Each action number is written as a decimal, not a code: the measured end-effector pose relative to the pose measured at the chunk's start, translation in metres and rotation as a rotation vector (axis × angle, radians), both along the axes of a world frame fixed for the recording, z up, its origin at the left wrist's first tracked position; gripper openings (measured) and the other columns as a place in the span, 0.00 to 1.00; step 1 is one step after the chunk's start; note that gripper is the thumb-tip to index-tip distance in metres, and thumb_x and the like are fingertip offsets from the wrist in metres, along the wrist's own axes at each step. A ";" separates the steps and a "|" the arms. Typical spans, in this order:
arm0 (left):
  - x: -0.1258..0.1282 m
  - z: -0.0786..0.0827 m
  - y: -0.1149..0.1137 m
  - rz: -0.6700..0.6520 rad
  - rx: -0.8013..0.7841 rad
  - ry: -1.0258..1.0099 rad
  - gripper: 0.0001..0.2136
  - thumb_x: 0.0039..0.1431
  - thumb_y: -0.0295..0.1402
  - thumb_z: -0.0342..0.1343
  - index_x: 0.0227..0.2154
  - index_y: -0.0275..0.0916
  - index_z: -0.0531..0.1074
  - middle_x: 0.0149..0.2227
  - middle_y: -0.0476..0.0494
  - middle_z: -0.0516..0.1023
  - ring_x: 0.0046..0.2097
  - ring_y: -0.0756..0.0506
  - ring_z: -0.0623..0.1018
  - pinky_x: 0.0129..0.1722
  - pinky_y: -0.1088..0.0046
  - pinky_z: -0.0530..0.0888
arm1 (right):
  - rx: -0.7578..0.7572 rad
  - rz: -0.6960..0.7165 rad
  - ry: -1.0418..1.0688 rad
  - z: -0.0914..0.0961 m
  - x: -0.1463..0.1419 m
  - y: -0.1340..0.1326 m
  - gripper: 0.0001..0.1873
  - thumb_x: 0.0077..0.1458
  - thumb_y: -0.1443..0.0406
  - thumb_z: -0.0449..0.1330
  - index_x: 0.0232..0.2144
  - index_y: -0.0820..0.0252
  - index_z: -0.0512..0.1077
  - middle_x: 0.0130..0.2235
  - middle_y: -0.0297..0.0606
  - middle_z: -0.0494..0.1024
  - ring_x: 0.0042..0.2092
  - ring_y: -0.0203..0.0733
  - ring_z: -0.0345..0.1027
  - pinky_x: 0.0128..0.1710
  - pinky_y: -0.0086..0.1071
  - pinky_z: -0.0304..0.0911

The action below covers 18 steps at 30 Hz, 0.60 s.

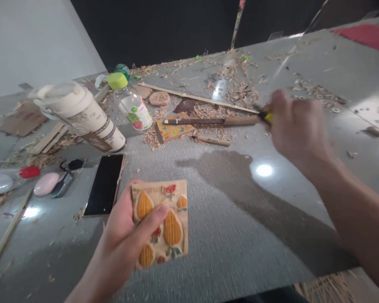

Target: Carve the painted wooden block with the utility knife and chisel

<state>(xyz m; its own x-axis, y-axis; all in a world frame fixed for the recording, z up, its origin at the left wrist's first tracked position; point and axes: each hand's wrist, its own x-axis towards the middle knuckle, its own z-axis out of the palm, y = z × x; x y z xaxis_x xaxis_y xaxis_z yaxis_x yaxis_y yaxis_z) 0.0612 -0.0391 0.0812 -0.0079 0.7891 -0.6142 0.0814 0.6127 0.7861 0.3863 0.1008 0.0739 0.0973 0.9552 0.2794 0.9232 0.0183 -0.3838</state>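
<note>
My left hand (123, 235) is closed around a square wooden tile (173, 261), thumb across its front. Orange pear-like shapes and small red and green motifs are carved and painted on the tile. Raised off the table at the right, my right hand (297, 122) is blurred and closed on a black-and-yellow tool (265, 117). Only the tool's front part shows; its exact kind is unclear. Just left of that hand lies a knife-like file with a wooden handle (240, 120), its blade resting over a painted yellow wooden piece (173, 134).
A cream tumbler (78, 113) and a clear bottle with a lime cap (132, 105) stand at the left. A phone (104, 185) lies near my left hand. A short wooden stick (213, 140), a long thin strip (196, 97) and wood shavings (240, 90) are scattered beyond.
</note>
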 end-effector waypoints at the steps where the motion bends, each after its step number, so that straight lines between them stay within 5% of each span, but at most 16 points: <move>1: -0.004 0.002 0.012 -0.062 0.078 0.027 0.24 0.59 0.51 0.70 0.49 0.48 0.67 0.37 0.48 0.82 0.36 0.41 0.85 0.32 0.67 0.83 | -0.089 0.075 0.045 -0.002 -0.002 -0.005 0.33 0.78 0.47 0.36 0.25 0.52 0.62 0.17 0.27 0.54 0.22 0.36 0.49 0.30 0.40 0.48; 6: -0.019 0.010 0.076 -0.594 0.444 0.506 0.15 0.64 0.47 0.64 0.42 0.44 0.70 0.38 0.48 0.82 0.41 0.41 0.83 0.40 0.67 0.79 | -0.380 0.563 0.028 -0.008 -0.023 -0.024 0.27 0.66 0.37 0.58 0.42 0.52 0.72 0.28 0.30 0.76 0.26 0.38 0.65 0.26 0.33 0.53; 10: -0.022 0.013 0.110 -0.922 0.459 0.763 0.18 0.67 0.52 0.59 0.47 0.43 0.74 0.45 0.42 0.85 0.45 0.38 0.84 0.44 0.63 0.76 | -0.426 0.882 -0.095 -0.004 -0.027 -0.020 0.18 0.75 0.48 0.52 0.43 0.51 0.74 0.32 0.33 0.78 0.30 0.39 0.70 0.29 0.32 0.53; 18: -0.021 0.010 0.145 -1.215 0.453 0.874 0.23 0.67 0.55 0.54 0.52 0.42 0.75 0.49 0.37 0.86 0.47 0.35 0.83 0.45 0.64 0.75 | -0.181 0.950 -0.363 -0.028 -0.049 -0.018 0.23 0.76 0.51 0.48 0.35 0.56 0.72 0.30 0.37 0.77 0.27 0.38 0.60 0.30 0.37 0.40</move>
<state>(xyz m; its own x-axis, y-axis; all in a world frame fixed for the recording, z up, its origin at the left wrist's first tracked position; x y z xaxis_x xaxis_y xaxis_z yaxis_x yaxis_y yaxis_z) 0.0404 0.1058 0.0913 0.5331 0.6978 -0.4784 0.8457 -0.4226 0.3259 0.3375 0.0832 0.0460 -0.7811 0.6243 -0.0143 0.6185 0.7703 -0.1548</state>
